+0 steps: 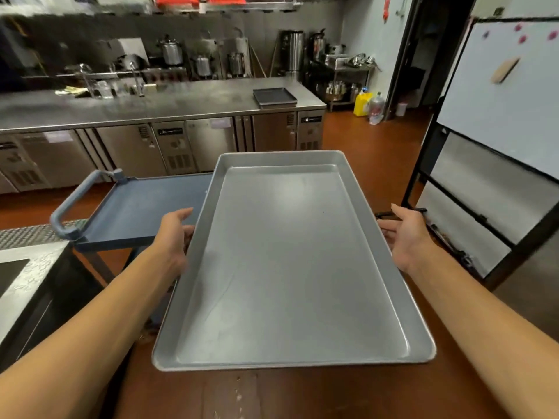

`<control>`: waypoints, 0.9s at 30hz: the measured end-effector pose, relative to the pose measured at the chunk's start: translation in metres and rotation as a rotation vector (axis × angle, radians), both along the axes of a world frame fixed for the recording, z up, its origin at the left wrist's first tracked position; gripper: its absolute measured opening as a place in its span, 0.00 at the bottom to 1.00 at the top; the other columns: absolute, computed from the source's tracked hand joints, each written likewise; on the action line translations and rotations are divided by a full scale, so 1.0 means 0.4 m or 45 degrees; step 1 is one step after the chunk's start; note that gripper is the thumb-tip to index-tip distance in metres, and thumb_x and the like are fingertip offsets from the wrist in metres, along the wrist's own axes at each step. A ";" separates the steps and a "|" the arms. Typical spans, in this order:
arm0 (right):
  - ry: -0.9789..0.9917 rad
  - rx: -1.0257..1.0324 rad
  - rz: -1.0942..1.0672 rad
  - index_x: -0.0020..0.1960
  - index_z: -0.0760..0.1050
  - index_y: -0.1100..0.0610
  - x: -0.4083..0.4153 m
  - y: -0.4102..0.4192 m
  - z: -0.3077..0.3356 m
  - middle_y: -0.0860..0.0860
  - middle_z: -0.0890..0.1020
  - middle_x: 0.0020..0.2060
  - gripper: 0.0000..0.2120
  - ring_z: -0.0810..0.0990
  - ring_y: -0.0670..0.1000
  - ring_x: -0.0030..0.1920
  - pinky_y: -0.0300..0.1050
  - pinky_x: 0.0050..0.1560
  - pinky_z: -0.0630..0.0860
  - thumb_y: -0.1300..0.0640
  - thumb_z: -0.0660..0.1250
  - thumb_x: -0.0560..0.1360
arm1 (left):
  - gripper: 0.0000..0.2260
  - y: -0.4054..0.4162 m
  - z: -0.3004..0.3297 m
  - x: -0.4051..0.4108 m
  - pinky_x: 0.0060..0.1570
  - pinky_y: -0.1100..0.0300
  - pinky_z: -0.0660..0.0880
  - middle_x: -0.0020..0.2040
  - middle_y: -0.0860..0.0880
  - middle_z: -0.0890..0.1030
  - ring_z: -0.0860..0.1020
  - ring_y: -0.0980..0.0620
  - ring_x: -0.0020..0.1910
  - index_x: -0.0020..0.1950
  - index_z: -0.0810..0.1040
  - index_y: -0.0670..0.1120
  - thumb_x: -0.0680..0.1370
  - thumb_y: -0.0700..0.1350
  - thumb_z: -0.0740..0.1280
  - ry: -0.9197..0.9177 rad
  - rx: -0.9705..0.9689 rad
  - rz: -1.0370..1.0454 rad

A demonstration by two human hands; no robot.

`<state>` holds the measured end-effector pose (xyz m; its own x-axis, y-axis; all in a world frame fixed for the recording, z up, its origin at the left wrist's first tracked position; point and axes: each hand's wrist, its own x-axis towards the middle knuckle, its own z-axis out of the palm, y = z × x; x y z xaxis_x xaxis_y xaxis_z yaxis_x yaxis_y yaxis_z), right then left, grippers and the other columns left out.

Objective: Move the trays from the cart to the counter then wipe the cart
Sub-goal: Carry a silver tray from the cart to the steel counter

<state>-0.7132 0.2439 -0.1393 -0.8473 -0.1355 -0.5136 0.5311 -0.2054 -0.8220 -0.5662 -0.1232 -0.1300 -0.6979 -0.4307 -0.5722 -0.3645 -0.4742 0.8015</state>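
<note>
- The tray (290, 261) is off the cart (142, 213), carried in the air between the two hands, long axis pointing toward the counter (169, 107).
- The left hand (174, 234) is at the tray's left long edge, thumb up and fingers going under it. How firmly they grip I cannot tell.
- The right hand (405, 234) is at the right long edge, fingers nearly straight and open, so it props more than it clamps.
- Both hands sit toward the far half, so the near end overhangs. It could dip and the tray slip out, most likely on the right.
- The cart's right edge is just left of the tray, and a swing that way could knock it.
- A stack of trays (274, 97) sits at the counter's right end. A careless set-down could hit it or leave this tray hanging over the front edge.
</note>
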 end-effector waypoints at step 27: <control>0.018 0.049 -0.049 0.53 0.77 0.64 -1.513 -0.061 0.065 0.59 0.80 0.57 0.26 0.79 0.60 0.57 0.56 0.52 0.78 0.39 0.59 0.80 | 0.29 -0.069 0.044 -1.553 0.47 0.50 0.79 0.61 0.40 0.84 0.82 0.41 0.43 0.65 0.81 0.38 0.77 0.60 0.62 -0.004 -0.074 -0.033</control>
<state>-1.3183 0.2195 -0.1134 -0.8585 -0.0830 -0.5060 0.5120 -0.1935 -0.8369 -1.1874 -0.1510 -0.1124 -0.7072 -0.4454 -0.5490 -0.3787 -0.4171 0.8262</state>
